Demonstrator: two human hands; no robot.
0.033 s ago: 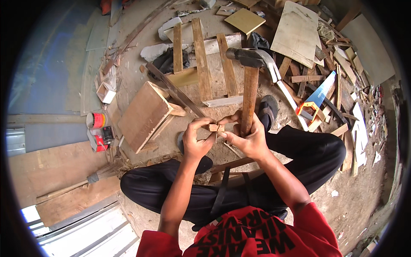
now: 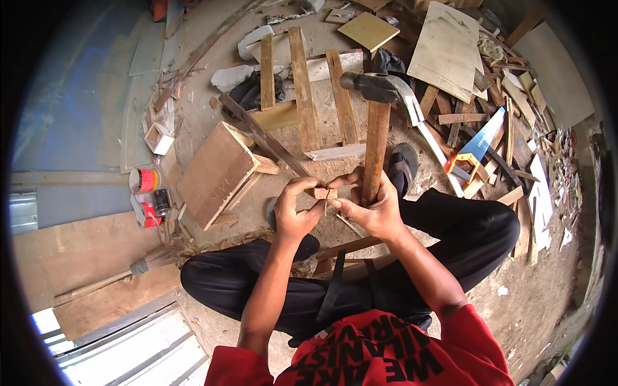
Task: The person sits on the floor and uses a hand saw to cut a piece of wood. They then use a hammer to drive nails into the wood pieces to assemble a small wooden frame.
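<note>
A long narrow strip of wood (image 2: 265, 136) slants toward me from the far left, and its pale, split-looking end (image 2: 326, 193) sits between my two hands. Thumb and fingers of my left hand (image 2: 299, 209) are closed around that end. My right hand (image 2: 378, 209) has the wooden handle of a claw hammer (image 2: 376, 145) tucked in its grip, with the metal head up and away from me. The thumb and forefinger of this hand also meet at the strip's end. Something thin, perhaps a nail, shows there, too small to be sure.
A small wooden stool-like piece (image 2: 219, 174) lies tipped at the left, near cans (image 2: 145, 181) and a broom (image 2: 158, 257). Ahead is a slatted wooden frame (image 2: 302, 90). Offcuts and a handsaw (image 2: 479, 141) lie to the right. My bent legs (image 2: 457, 225) flank the work.
</note>
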